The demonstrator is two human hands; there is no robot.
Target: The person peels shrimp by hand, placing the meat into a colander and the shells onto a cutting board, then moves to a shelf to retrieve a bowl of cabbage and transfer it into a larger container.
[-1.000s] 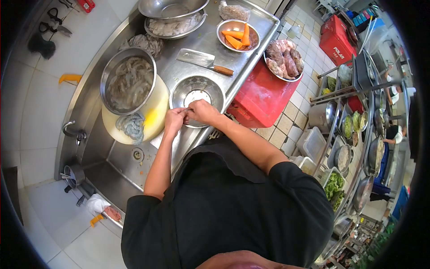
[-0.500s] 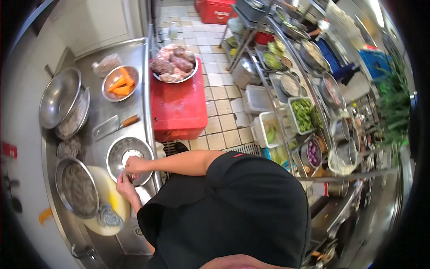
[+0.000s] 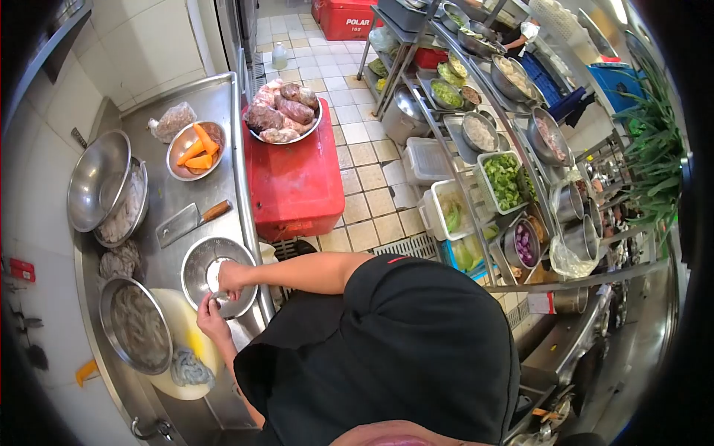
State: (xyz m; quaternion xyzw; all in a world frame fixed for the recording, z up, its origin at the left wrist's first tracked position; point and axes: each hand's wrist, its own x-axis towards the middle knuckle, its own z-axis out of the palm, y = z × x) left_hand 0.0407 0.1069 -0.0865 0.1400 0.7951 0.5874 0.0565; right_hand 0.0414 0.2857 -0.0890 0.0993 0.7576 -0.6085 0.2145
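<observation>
Over a perforated metal bowl [image 3: 195, 256] on the steel counter, my right hand [image 3: 235, 276] is closed, its fingertips pointing down beside something white. My left hand [image 3: 213, 320] is pinched at the bowl's near edge, around a small greyish piece [image 3: 221, 296] too small to identify. The two hands nearly meet. A cleaver [image 3: 180, 225] with a wooden handle lies above the bowl. Below it are a white cutting board [image 3: 172, 306], a bowl of greyish shrimp-like pieces [image 3: 135, 327] and a bluish-grey clump [image 3: 192, 368].
Orange pieces [image 3: 197, 152] fill a bowl near a plastic bag [image 3: 172, 121]. An empty steel bowl [image 3: 97, 182] leans at the far left. Meat chunks [image 3: 282, 115] sit on a red cooler [image 3: 294, 186]. Food containers crowd the right rack [image 3: 465, 178]; another person [image 3: 523, 37] stands beyond.
The view has shifted slightly and become sharper. My right hand has moved a little right; a small greyish piece now shows at my left fingertips.
</observation>
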